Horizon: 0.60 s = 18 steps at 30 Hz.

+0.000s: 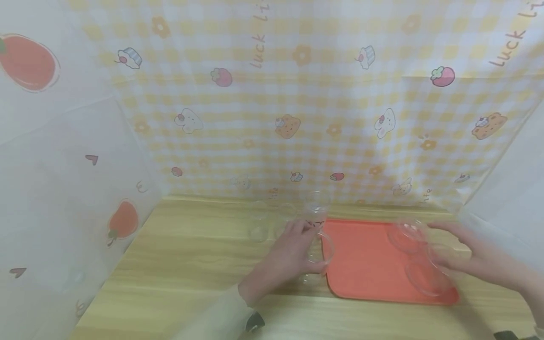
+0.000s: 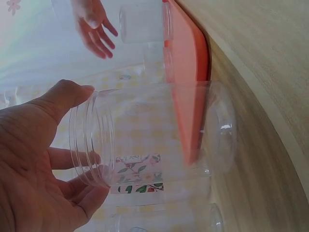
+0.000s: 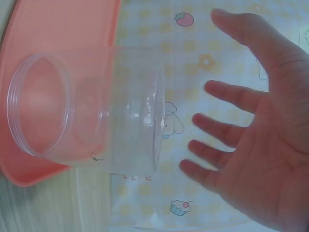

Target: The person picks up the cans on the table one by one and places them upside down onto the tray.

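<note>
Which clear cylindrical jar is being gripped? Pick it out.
The clear cylindrical jar by the left edge of the orange rectangular tray: the left hand grips its rim, while neither hand grips the other clear jars.

Noted coral-orange on tray (image 1: 361,267), colourless clear on jar (image 2: 149,128). Saw yellow-and-white check with pink strawberries (image 1: 443,76) on backdrop cloth (image 1: 238,108), pale yellow-brown wood grain on table (image 1: 191,259).

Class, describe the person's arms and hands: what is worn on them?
The left hand and right hand are bare: no gloves or rings show. The left sleeve is pale and cream-looking, with a dark object near its end. Another dark object, cut off by the frame, shows near the right forearm.
</note>
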### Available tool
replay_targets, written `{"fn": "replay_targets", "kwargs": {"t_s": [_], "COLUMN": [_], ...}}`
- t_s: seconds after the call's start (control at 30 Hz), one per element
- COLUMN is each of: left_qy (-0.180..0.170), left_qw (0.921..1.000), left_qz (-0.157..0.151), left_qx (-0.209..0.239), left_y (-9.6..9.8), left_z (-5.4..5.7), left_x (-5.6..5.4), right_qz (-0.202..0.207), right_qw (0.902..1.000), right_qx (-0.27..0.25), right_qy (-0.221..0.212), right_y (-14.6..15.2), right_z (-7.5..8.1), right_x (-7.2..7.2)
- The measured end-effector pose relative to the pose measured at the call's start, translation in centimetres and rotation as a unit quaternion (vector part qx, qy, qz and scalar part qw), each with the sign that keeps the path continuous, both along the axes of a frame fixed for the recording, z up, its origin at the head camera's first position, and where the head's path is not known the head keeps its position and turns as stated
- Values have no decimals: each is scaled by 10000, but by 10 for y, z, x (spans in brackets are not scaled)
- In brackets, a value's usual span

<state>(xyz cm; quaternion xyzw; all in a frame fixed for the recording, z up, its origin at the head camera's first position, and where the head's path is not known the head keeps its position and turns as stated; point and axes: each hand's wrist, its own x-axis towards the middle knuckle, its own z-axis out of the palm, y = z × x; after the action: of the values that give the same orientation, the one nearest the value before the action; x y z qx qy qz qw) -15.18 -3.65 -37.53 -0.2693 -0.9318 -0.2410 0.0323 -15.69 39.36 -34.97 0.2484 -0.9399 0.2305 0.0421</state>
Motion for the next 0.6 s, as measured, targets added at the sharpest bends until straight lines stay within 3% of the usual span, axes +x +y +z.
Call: {"fn": "replay_targets", "kwargs": {"t_s": [0.13, 0.37, 0.6], "left_qy": [78, -9, -30], "left_qw": [10000, 9999, 9998], "left_qz": [-16, 30, 47], "left_qx": [-6, 107, 210], "left_y": [0, 0, 0], "left_z": [0, 1, -2], "left_x": [0, 1, 1], "right_qz": [-171, 70, -68], "right_qw": [9992, 9932, 9869], "right_qx": [-346, -1092, -1504], "right_qy": [63, 409, 574], "right_y": [-1, -2, -3], "right_z": [0, -7, -10], "right_x": [1, 0, 2]}}
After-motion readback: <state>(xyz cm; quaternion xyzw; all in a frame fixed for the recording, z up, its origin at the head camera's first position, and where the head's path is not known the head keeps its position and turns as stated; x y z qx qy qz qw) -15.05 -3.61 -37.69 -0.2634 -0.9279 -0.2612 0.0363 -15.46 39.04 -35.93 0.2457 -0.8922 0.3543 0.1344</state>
